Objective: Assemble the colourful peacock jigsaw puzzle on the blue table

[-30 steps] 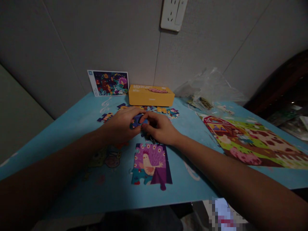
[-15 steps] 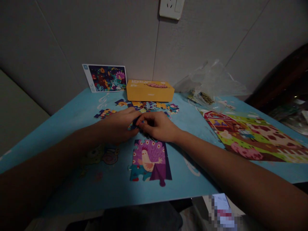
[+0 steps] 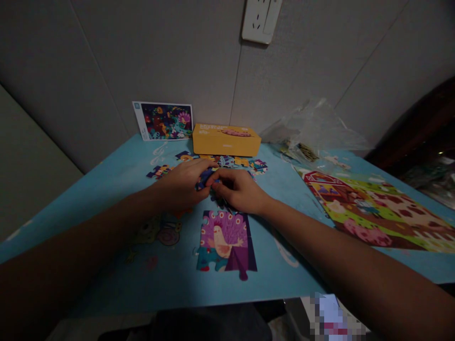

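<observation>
My left hand (image 3: 186, 183) and my right hand (image 3: 237, 189) meet over the middle of the table. Between them is a dark blue jigsaw puzzle piece (image 3: 205, 179), which the left fingers grip from the left. My right thumb and fingertips pinch at its right edge. Under the right hand lie other pieces, mostly hidden. Just in front of the hands rests a joined puzzle section (image 3: 225, 241) showing a pink and purple peacock. Loose puzzle pieces (image 3: 227, 161) are spread behind the hands, several of them partly covered.
A yellow box (image 3: 226, 142) stands against the wall, with a picture card (image 3: 167, 121) leaning to its left. At right are a clear plastic bag (image 3: 313, 128) and a farm-scene puzzle (image 3: 369, 203). The blue table's front edge (image 3: 213, 307) is near me.
The camera view has tilted up and shifted left a little. My left hand has opened out slightly, so more of the dark blue puzzle piece shows between my hands.
</observation>
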`<action>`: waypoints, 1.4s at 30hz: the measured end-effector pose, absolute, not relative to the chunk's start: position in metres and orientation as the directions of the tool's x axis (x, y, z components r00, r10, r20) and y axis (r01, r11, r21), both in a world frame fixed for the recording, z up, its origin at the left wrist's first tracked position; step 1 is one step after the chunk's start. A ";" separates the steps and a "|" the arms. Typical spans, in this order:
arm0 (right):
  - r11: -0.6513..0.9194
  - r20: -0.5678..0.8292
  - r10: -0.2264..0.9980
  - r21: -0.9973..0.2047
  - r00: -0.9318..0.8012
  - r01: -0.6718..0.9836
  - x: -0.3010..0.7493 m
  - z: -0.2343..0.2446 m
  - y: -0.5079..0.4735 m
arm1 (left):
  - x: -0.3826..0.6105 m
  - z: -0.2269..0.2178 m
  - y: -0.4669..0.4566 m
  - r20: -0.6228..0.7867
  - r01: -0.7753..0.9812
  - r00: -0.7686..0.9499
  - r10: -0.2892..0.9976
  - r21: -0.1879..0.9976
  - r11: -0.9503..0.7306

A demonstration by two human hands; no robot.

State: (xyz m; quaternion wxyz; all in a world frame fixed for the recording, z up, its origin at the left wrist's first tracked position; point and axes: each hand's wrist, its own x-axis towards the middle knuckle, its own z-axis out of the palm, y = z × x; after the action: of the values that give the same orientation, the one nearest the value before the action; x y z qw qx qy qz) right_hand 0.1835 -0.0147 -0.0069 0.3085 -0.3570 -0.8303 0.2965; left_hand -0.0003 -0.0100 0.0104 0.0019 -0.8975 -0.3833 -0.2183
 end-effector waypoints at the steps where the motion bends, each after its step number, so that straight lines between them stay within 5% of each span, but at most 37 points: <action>1: 0.571 0.302 0.775 -0.711 -0.555 0.410 0.184 -0.007 -0.015 | 0.000 0.010 -0.010 0.406 0.681 0.613 0.678 0.162 -0.714; 42: 0.571 0.287 0.777 -0.695 -0.560 0.437 0.184 -0.004 -0.017 | 0.001 0.015 -0.012 0.424 0.605 0.662 0.619 0.185 -0.774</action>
State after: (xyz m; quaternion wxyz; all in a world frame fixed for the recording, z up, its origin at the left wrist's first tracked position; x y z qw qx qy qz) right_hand 0.1838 -0.0169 -0.0043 0.2968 -0.3635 -0.8352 0.2867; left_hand 0.0014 -0.0119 0.0146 -0.0139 -0.9114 -0.3357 -0.2375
